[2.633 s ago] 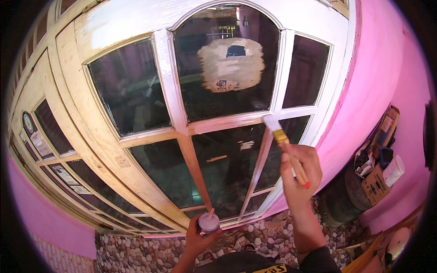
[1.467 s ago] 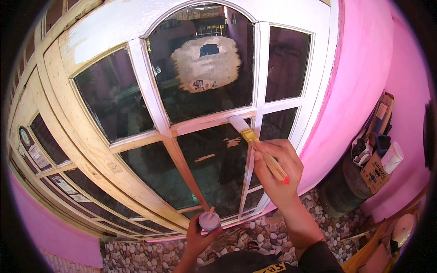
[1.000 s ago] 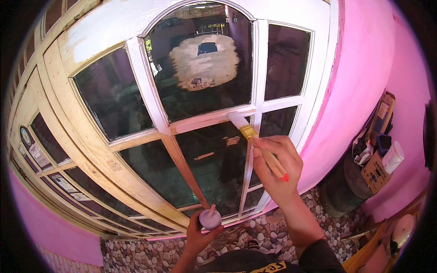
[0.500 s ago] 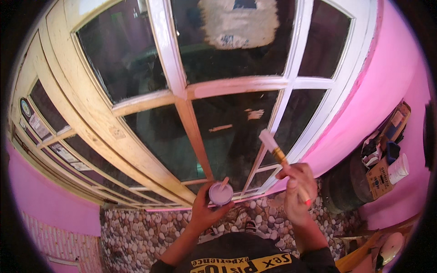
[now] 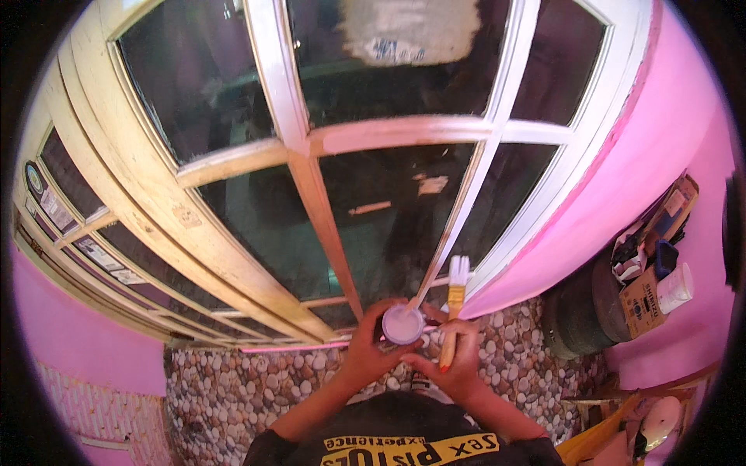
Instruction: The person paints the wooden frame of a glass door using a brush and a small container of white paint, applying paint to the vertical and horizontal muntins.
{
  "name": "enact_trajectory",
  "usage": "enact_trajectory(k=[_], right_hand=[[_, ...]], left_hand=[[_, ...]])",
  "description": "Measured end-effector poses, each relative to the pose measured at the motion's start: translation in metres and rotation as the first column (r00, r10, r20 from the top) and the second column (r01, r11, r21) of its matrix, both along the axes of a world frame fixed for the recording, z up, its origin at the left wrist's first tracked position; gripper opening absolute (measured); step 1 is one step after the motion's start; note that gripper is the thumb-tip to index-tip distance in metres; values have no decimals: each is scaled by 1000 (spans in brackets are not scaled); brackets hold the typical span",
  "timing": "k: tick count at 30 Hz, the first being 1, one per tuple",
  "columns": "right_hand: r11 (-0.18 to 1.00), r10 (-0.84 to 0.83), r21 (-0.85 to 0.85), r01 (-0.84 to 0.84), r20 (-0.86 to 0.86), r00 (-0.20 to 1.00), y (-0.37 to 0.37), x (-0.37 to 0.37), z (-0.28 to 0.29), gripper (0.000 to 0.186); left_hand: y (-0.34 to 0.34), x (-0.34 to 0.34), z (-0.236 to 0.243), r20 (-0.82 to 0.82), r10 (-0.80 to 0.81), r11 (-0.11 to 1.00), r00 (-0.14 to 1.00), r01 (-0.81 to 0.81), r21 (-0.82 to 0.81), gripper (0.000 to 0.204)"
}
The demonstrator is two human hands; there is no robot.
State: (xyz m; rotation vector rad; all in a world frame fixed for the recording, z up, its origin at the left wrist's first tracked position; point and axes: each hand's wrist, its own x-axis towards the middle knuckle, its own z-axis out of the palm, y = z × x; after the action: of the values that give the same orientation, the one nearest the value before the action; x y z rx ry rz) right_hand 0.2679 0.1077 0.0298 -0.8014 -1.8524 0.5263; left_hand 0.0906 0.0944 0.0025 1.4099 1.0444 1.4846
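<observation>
My left hand (image 5: 368, 346) is closed around a small cup (image 5: 403, 325) of pale lilac-white paint, held upright. In my right hand (image 5: 461, 362) is a paintbrush (image 5: 457, 293) with a wooden handle, a gold-coloured ferrule and white-coated bristles pointing up and away from me. The right hand is close beside the cup, its thumb reaching toward the left hand; I cannot tell if they touch. Ahead stands a wooden window frame (image 5: 295, 175) with dark glass panes. Its right bars are white; part of the middle crossbar (image 5: 388, 136) has a pale coat, and lower bars look brownish.
A pink wall (image 5: 622, 186) runs along the right. Against it stand a dark drum (image 5: 571, 318), a cardboard box (image 5: 643, 304) and a white tub (image 5: 674, 287). Pebble-patterned flooring (image 5: 256, 396) lies below. A wooden piece of furniture (image 5: 614, 427) is at lower right.
My right hand has brought the brush left and down, close to the cup, and turned it more upright. My left hand has shifted the cup slightly right.
</observation>
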Motion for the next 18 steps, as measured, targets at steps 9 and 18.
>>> enact_trajectory(k=[9, 18], right_hand=[[942, -56, -333, 36, -49, 997, -9, -11, -3, 75], [993, -76, -95, 72, -40, 996, -5, -9, -23, 78]], left_hand=[[-1, 8, -11, -127, -9, 1000, 992, 10, 7, 75], [-4, 3, -16, -64, -102, 992, 993, 107, 74, 104]])
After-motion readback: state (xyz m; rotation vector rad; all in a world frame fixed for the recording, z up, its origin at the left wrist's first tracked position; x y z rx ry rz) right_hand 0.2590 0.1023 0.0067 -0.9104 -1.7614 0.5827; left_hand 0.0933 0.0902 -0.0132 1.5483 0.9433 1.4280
